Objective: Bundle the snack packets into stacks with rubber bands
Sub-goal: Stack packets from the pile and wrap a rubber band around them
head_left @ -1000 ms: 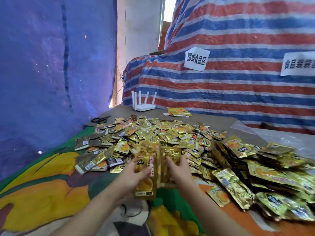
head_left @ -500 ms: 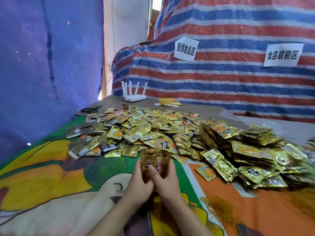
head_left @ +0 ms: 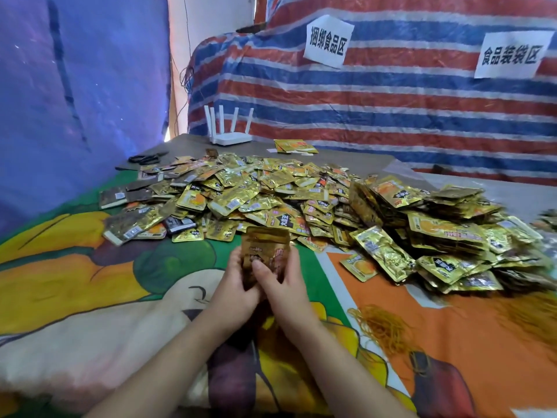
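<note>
Head view: 2 bare forearms reaching forward and converging at centre, wrists close together. Left hand (head_left: 233,285) cupped round the left edge of a small stack of packets (head_left: 265,251), fingers curled behind it. Right hand (head_left: 281,279) gripping the right edge, thumb pressed across the front. Stack held upright just above the cartoon-printed cloth (head_left: 90,282) on the worktop, right before the loose heap of gold packets (head_left: 271,188). Tangle of rubber bands (head_left: 381,325) lying to the right, apart from both hands.
</note>
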### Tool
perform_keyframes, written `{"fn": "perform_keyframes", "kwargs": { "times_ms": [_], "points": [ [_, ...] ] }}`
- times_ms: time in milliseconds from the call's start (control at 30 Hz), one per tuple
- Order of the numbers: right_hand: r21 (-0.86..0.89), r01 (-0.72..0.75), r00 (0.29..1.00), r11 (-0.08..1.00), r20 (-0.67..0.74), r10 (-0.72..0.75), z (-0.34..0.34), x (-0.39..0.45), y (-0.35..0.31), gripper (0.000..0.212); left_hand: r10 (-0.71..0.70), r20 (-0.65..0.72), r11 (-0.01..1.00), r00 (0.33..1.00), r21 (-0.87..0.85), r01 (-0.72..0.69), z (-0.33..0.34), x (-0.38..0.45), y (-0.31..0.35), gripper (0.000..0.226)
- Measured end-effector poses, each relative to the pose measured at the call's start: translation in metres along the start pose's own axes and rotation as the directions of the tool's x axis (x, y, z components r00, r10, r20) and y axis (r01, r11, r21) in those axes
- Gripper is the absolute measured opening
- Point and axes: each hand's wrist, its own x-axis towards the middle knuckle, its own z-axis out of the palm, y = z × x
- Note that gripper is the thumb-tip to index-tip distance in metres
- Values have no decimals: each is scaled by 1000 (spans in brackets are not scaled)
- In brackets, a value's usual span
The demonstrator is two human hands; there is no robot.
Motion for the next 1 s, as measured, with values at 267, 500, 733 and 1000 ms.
{"fn": "perform_keyframes", "kwargs": {
  "times_ms": [267,500,733,1000],
  "points": [
    [-142,60,988,988,-135,-79,3,-2,-8,52,-24,-19,991,1000,-135,21,1,2,1,50],
    [-555,14,982,832,-150,-116,-87,28,-52,56,-2,-28,994,1000,-110,-1,0,5,-3,41],
    [-982,171,885,75,187,426,-148,2,-57,16,13,-26,995,1000,-100,-16,1,5,-2,39],
    [-985,128,929,113,158,333,-145,-8,-43,8,23,-18,995,1000,-97,-24,1,3,0,37]
  ]
}}
